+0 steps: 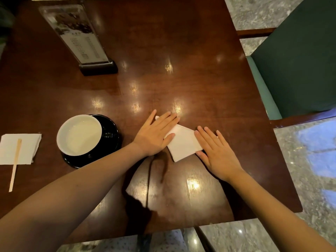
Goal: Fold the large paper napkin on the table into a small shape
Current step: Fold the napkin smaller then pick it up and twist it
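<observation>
Dark glossy table (181, 188), and both hands lie flat on it with fingers straight: the left hand (154, 135) presses the folded white napkin's (183, 144) far-left part, the right hand (216, 151) touches its right edge. Left of them, a white cup (80, 133) sits on a black saucer (111, 135), beside a spare napkin (27, 150) with a wooden stick (15, 164) across it. Farther back stands a menu holder (76, 37), with a green chair (300, 70) at right.
</observation>
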